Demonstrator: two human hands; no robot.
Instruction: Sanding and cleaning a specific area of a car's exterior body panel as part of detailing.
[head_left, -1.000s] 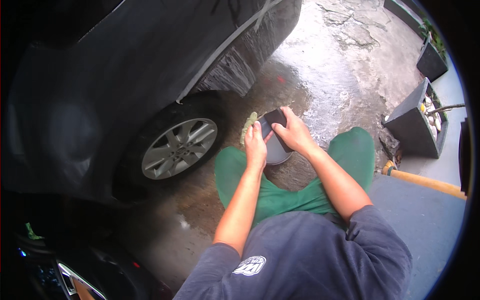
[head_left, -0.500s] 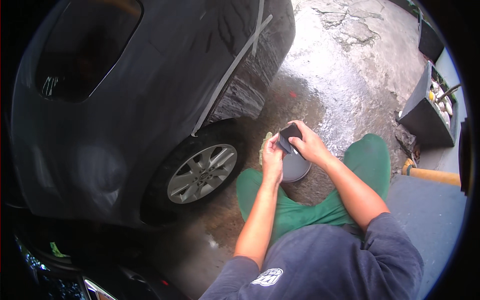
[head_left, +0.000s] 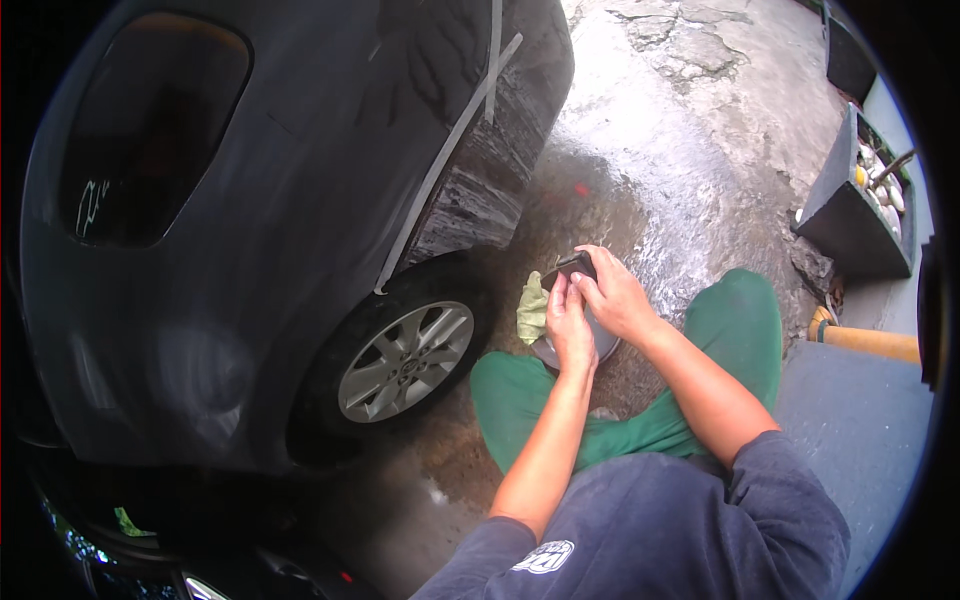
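In front of my knees both hands are closed on a small dark sanding block [head_left: 576,264], which has what looks like dark sandpaper around it. My right hand [head_left: 618,298] grips it from the right, thumb toward me. My left hand [head_left: 572,328] presses its fingers together at the near side, hiding part of the block. Right beneath the hands is a round grey container [head_left: 606,346], mostly covered by them; its contents cannot be made out. A pale green cloth [head_left: 532,310] hangs at its left side.
To the left stands a dark car [head_left: 330,150] with its wheel [head_left: 406,362] close to my left knee. Grey tape strips [head_left: 440,165] border a scuffed, wet-looking panel [head_left: 470,205]. At right are a stone-filled planter [head_left: 850,205] and a yellow pole [head_left: 868,343]. The concrete floor [head_left: 680,150] is wet.
My left hand has turned and moved slightly right and down, closing in on the block. The block has tilted, showing less of its dark sheet. More of the green cloth shows.
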